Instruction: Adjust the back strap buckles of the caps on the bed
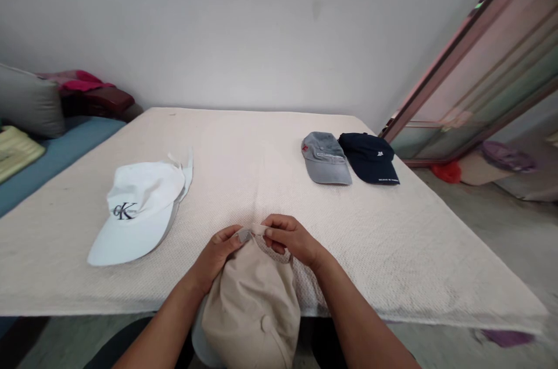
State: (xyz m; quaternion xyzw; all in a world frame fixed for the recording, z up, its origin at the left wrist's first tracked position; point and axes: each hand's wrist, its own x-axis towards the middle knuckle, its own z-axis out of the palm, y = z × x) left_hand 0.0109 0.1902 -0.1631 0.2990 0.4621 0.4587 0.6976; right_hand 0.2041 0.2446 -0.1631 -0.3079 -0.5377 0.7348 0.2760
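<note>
A beige baseball cap (250,308) is held at the table's front edge, its back strap toward the table and its brim partly hidden at the lower left. My left hand (220,250) is closed on one side of the strap, where a grey patch shows under the thumb. With thumb and fingers, my right hand (290,238) pinches the strap's other end. Both ends meet or lie very close together between the hands; whether they are fastened I cannot tell. To the left lies a white cap (146,189) with dark "CK" lettering, its strap loose at the back.
A grey cap (325,157) and a navy cap (368,157) sit side by side at the table's right rear. The table has a cream cloth (244,148). A grey cushion (30,101) rests on a blue seat at left; a sliding door (475,67) stands at right.
</note>
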